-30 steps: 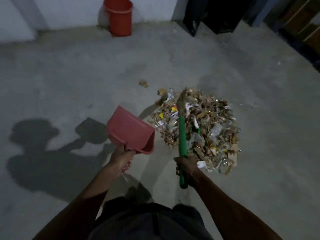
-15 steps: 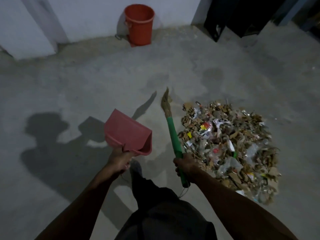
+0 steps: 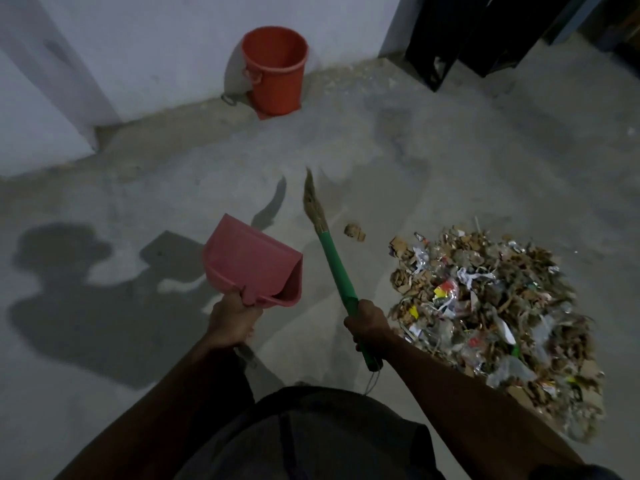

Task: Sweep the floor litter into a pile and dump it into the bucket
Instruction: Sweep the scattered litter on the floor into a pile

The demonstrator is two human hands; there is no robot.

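Left grip: the left hand is curled tight round the handle of the pink dustpan, fingers wrapped under it; nothing else in it.
Dustpan: held in the air just above and ahead of the left grip, tilted, its mouth turned away toward the floor; from this side I cannot tell what is inside.
Right grip: the right hand is closed round the green handle of the broom, low on the shaft, with the handle's end and a thin hanging loop sticking out behind the fist.
Broom: slants up and to the left from the right grip; its straw head is blurred, just over the floor ahead of both grips.
Loose scrap: one brown scrap lies on the floor just right of the broom shaft, apart from the heap.
Litter pile: a wide heap of brown bits, torn paper and plastic wrappers, on the floor right of the right grip, its near edge beside the forearm.
Floor: bare grey concrete, dim, with the person's shadow left of the left grip.
Room: pale wall far ahead; dark furniture far ahead to the right.
Bucket: orange, upright against the wall, well ahead of both grips; the part of its inside that shows is bare.
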